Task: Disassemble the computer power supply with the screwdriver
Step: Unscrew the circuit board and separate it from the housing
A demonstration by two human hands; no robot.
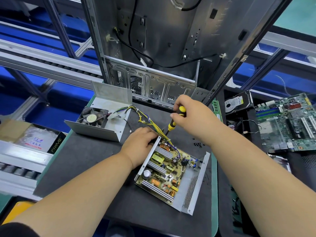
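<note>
Head view shows the power supply (172, 175) lying open on the dark mat (82, 168), its circuit board bare, and every place I give is measured from it. My left hand (140, 144) grips its far left corner with fingers curled over the rim; I should press down hard so the case cannot twist. Just beyond that corner my right hand (191, 115) pinches the yellow-and-black screwdriver (176, 120), tip down by the wire bundle (153, 124). Upright and seated before turning seems wise. Farther off left sits the removed cover with its fan (93, 116).
</note>
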